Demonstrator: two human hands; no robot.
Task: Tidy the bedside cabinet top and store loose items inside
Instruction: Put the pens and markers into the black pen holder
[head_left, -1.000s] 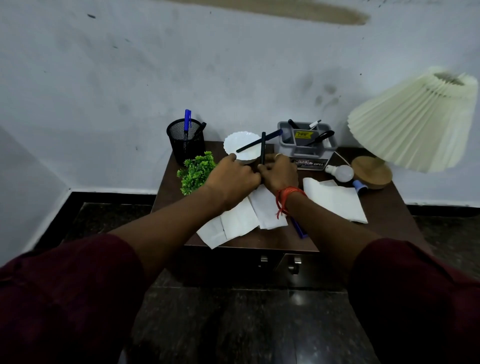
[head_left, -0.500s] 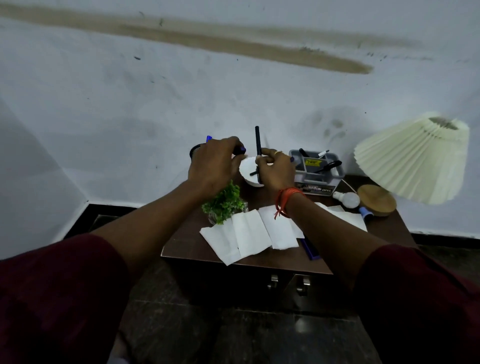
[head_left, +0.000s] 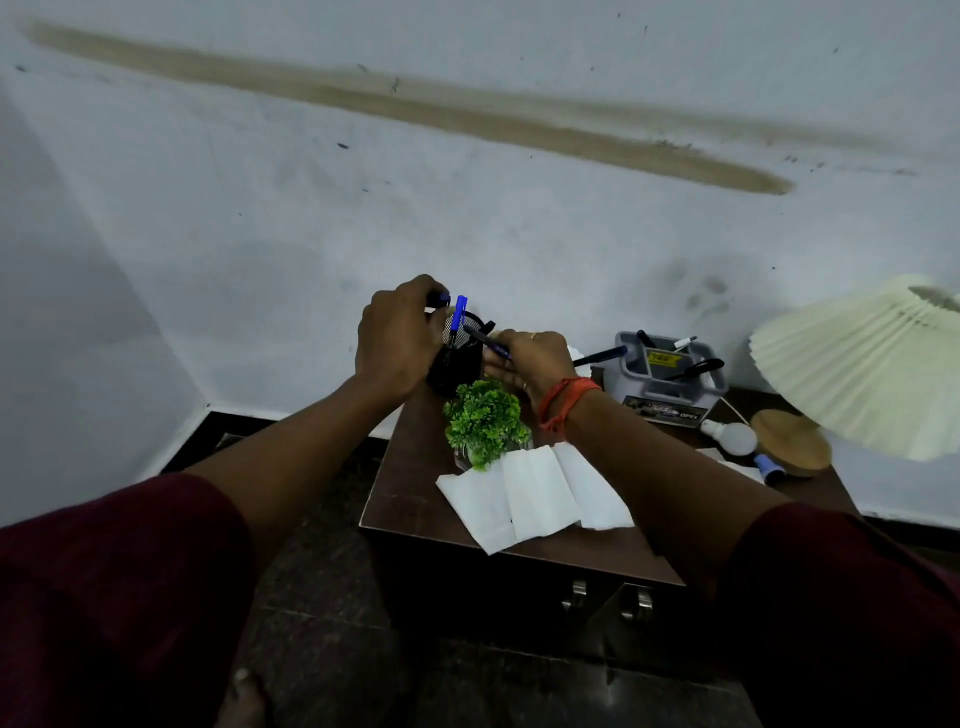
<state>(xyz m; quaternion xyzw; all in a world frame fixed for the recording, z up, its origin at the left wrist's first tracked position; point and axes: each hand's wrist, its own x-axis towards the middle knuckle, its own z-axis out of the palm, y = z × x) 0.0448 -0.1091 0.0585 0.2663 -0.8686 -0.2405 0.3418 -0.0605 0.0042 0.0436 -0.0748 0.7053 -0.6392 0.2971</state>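
Right hand (head_left: 524, 364) pen (head_left: 485, 340) now tipped into mesh cup (head_left: 457, 358)

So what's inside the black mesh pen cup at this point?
A blue-capped pen stands in the mesh pen cup. The right hand angles a dark pen at its rim. The left hand covers the cup's left side, hiding the rest.
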